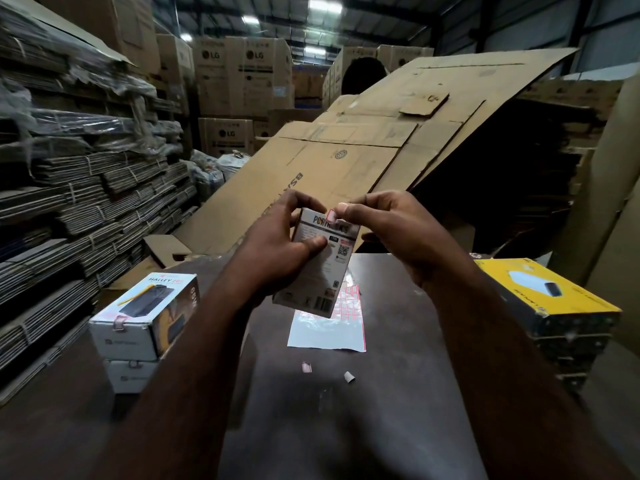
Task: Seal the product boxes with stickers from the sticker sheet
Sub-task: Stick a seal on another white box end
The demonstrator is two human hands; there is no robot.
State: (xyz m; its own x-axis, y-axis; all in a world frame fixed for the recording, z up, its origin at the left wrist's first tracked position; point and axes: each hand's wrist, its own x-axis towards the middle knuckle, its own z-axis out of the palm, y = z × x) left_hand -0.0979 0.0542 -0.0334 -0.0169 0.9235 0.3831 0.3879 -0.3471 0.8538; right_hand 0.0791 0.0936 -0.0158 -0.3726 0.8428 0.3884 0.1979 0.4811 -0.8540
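My left hand [277,251] grips a white product box [322,271] held upright above the dark table, thumb across its printed back face. My right hand [388,230] pinches a small red-edged sticker [331,215] at the box's top edge, thumb and forefinger closed on it. The sticker sheet [329,330], white with a grid of red stickers at its far end, lies flat on the table just below the held box. Two white boxes [138,323] are stacked at the left, the top one bearing a sticker on its end flap.
A stack of yellow-topped boxes [554,299] sits at the right table edge. Two small paper scraps [306,367] lie on the dark table [311,427] near me. A large flattened cardboard sheet [363,150] leans behind the table; bundled cardboard piles fill the left.
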